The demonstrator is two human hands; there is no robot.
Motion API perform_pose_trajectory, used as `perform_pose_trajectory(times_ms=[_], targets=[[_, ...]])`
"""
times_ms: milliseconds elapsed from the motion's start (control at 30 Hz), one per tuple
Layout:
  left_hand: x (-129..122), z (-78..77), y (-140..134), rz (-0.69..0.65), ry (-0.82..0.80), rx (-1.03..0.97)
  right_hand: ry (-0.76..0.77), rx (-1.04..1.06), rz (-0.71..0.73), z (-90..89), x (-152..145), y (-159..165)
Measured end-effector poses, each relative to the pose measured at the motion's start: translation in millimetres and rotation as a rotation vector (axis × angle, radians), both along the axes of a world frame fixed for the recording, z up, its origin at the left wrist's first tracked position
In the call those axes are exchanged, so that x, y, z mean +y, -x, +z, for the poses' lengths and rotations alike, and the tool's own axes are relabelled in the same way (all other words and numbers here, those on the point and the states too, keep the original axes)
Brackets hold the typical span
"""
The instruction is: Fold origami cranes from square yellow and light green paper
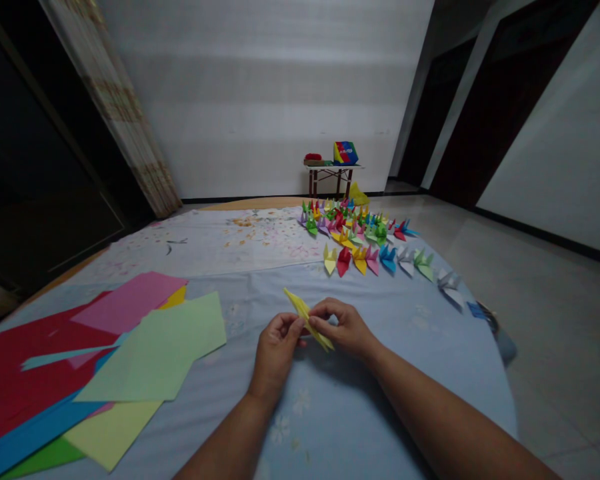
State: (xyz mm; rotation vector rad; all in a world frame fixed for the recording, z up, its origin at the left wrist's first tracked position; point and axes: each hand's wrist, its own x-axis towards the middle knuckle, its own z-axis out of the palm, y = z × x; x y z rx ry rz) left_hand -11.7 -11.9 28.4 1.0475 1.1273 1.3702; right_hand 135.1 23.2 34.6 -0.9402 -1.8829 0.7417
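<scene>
A narrow yellow piece of folded paper (296,301) is pinched between my two hands over the near middle of the table. My left hand (279,340) grips its left edge, thumb on top. From the other side, the thumb and fingers of my right hand (341,325) close on its middle. One pointed end sticks out up and to the left, while the lower end shows below my fingers. The inner folds are too small to make out. Beyond my hands stands a row of folded paper cranes, among them a red crane (344,261) and a white crane (450,288).
Coloured paper sheets lie at the left, a pale green sheet (165,347) uppermost and a red sheet (25,373) beneath. More cranes (340,220) crowd the far right of the cloth-covered round table (230,427). Behind it stands a small table (333,167) with a colourful bag (345,153).
</scene>
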Motion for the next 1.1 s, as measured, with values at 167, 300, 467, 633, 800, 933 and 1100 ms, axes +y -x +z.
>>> perform_pose_trajectory(times_ms=[167, 300, 467, 633, 800, 933, 1100], targets=[[0.5, -2.9, 0.3, -0.026, -0.019, 0.015, -0.068, -0.042, -0.013, -0.7, 0.4, -1.6], [-0.4, -1.9, -0.7, -0.032, -0.076, 0.014, -0.249, -0.128, -0.039, -0.4, -0.7, -2.6], [-1.5, 0.2, -3.0, -0.029, -0.088, 0.01, -0.406, -0.167, -0.075, 0.6, -1.4, -2.5], [-1.3, -0.5, -3.5, -0.028, -0.08, -0.021, -0.45, -0.142, -0.081, 0.6, -2.1, -1.4], [-1.2, -1.1, -2.7, -0.018, -0.078, -0.038, -0.453, -0.087, -0.05, 2.1, -3.5, -0.3], [-1.7, -1.7, -2.6, -0.049, -0.089, -0.075, -0.459, -0.06, -0.035, 3.0, -4.5, 0.5], [-2.7, -0.4, -3.1, -0.054, -0.057, -0.102, -0.477, -0.037, -0.021, 2.6, -4.9, 1.0]])
